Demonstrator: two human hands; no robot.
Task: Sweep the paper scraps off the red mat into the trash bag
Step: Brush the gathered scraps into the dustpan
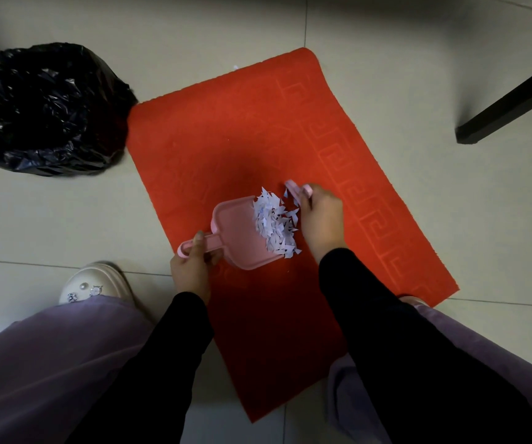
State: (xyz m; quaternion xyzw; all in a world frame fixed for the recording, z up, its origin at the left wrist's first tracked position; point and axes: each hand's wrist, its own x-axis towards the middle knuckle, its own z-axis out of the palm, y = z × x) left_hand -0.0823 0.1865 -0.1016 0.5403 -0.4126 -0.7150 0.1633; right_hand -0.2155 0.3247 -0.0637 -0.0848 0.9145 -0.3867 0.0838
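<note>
Pale tiled floor (386,43), grout lines visible. Dark furniture leg (511,104) slants in upper right. White clog (98,283) with pearl and gem charms lower left, purple trouser leg (50,363) over its heel.

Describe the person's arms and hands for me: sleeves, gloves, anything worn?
Both arms are in plain long black sleeves, the left sleeve and right sleeve ending at the wrists. The left hand and right hand are bare: no gloves, and no ring or watch shows.
</note>
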